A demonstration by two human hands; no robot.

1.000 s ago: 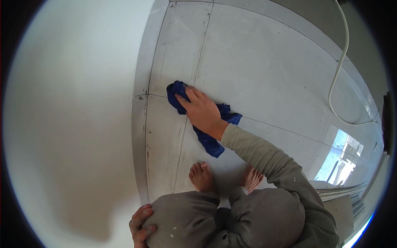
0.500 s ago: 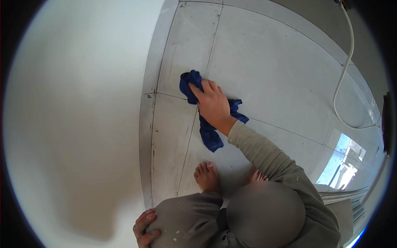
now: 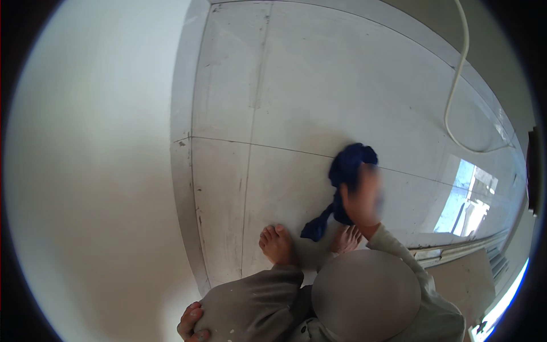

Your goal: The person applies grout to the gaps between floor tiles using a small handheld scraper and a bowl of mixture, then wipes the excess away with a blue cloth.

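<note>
A crumpled dark blue cloth (image 3: pixel 346 165) lies on the pale floor tiles, in front of my feet and to the right. My right hand (image 3: pixel 363 196) presses down on it and grips it, smeared by motion, and the cloth bunches ahead of the fingers. One loose end trails back toward my right foot (image 3: pixel 345 239). At the lower left, my left hand (image 3: pixel 192 324) rests on my bent left knee (image 3: pixel 239 302), its fingers apart and holding nothing.
A white wall (image 3: pixel 102 159) rises on the left above a grey skirting strip (image 3: pixel 181 108). Dark marks dot the tiles (image 3: pixel 319 68) near the joints. A white cable (image 3: pixel 459 74) curves across the right, beyond a bright reflection. Long pale strips (image 3: pixel 456 249) lie at the lower right.
My right hand has swept the blue cloth to the right and closer to me, away from the wall-side tiles. The left hand stays on the knee. The view has shifted slightly.
</note>
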